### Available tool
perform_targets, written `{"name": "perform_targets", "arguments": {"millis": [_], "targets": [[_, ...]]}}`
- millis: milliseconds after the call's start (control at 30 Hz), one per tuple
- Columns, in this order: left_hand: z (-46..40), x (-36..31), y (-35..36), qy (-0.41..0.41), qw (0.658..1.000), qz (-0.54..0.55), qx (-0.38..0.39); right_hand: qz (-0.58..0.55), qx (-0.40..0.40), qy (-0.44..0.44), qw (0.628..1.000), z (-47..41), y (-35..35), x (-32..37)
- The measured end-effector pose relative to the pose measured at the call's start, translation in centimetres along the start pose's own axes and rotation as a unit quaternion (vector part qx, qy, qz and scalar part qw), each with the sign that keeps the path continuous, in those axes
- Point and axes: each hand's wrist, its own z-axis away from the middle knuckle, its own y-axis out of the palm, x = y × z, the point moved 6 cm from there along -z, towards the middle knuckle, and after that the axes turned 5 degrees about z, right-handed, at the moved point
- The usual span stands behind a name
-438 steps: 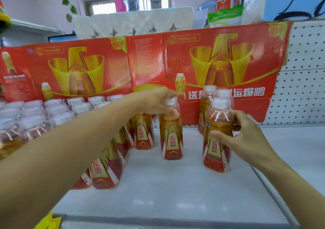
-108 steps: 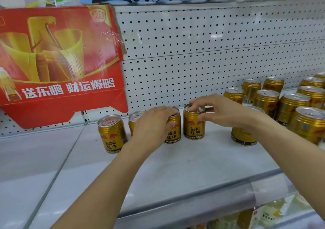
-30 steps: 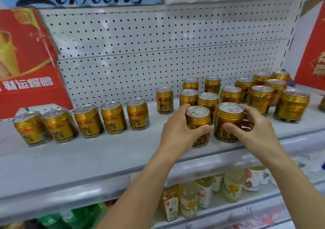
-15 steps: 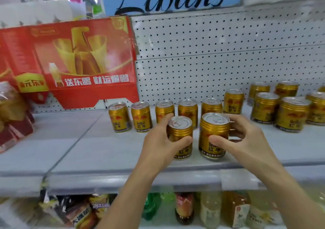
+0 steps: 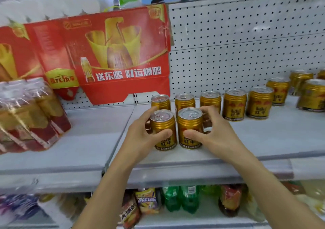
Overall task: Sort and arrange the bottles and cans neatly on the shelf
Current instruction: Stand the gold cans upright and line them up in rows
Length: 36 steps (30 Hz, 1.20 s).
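Gripping two gold cans upright at the shelf (image 5: 263, 140) front | your left hand (image 5: 140, 139) wraps left can (image 5: 164, 130), right hand (image 5: 213, 135) wraps right can (image 5: 190, 128) | likely full: rigid, smooth, slippery | hold mid-wall, not rims

At frame centre two cans (image 5: 163, 130) stand side by side on the shelf (image 5: 263, 140), just before a row of cans (image 5: 235, 103) running right along the pegboard (image 5: 237, 52) (more stand far right). A cardboard display (image 5: 109, 56) fills the upper left, wrapped bottles (image 5: 26, 116) below it.
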Motion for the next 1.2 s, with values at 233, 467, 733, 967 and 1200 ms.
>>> {"name": "perform_targets", "arguments": {"millis": [233,467,733,967,1200], "targets": [[0.3,1.0,-0.3,0.0,1.0,-0.008,0.003,-0.014,0.011,0.007,1.0,0.4,0.5,-0.7],[-0.6,2.2,0.2,-0.001,1.0,-0.018,-0.008,0.037,-0.001,0.012,0.999,-0.4,0.9,-0.4],[-0.7,2.1,0.4,0.003,1.0,-0.001,0.0,0.033,-0.009,0.012,0.999,-0.6,1.0,-0.3],[-0.8,1.9,0.4,-0.003,1.0,0.01,0.007,0.031,0.011,0.019,0.999,-1.0,1.1,-0.8],[-0.7,1.9,0.7,-0.005,1.0,-0.013,0.013,0.024,0.038,0.019,0.999,-1.1,1.2,-0.8]]}}
